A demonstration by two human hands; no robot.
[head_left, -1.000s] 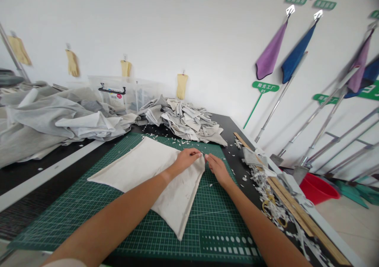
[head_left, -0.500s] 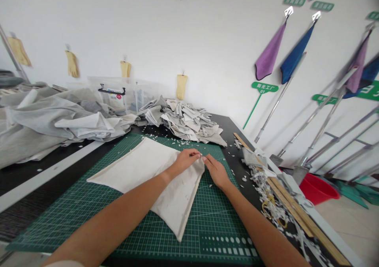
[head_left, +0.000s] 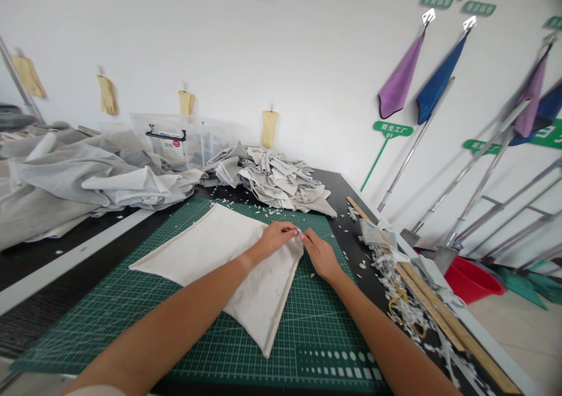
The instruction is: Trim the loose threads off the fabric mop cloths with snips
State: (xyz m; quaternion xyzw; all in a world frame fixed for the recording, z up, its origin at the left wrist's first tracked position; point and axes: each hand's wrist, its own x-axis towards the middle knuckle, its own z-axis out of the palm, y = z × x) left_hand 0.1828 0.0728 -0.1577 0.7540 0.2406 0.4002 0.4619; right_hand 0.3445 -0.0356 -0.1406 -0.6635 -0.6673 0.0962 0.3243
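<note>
Head view: 2 bare hands meet at the upper right corner of an off-white cloth panel (head_left: 219, 255), which lies flat on a green cutting mat (head_left: 316, 331). The left hand (head_left: 274, 238) rests on the cloth with thumb and fingers drawn together at the corner, apparently pinching its edge. The right hand (head_left: 322, 256) lies just outside the panel's right edge, its fingertips almost meeting the left hand's. Whether it holds cloth or only presses there, I cannot tell (the contact is too small to read).

From that corner, the panel's long hemmed edge runs down towards the person and ends in a point near the mat's lower part. Most of the cloth lies to the left of the grip, so the left hand is nearer its bulk, and the left forearm crosses above it.

On the black table (head_left: 346, 191), a pile of grey-white fabric offcuts (head_left: 272, 179) sits beyond the mat. To the right, shredded white scraps (head_left: 390, 273) lie against a wooden strip (head_left: 439, 320). Past the table stands a red plastic basin (head_left: 472, 280).
</note>
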